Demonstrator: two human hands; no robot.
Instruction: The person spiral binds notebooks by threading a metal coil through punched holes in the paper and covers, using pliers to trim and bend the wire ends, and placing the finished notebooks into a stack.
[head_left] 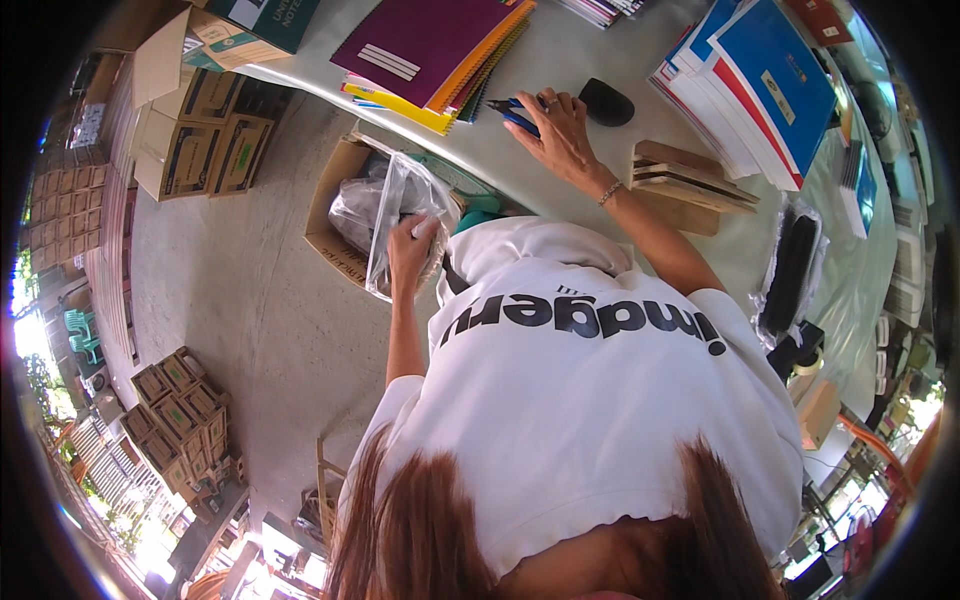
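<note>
A clear plastic bag point(400, 215) sits left of centre in the frame, over an open carton point(335, 215) on the floor, with the left hand point(410, 250) closed on it. At upper centre, the right hand point(562, 130) lies on the table point(600, 60), fingers point(545, 105) curled around blue pens point(512, 112) beside notebooks point(430, 50).

Stationery shop, stacked notebooks point(430, 45), cartons point(200, 140)

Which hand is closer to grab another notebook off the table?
The right hand, probably. It rests on the table beside the stack of spiral notebooks, holding blue pens. The left hand is busy gripping a clear plastic bag over the cardboard box.
</note>
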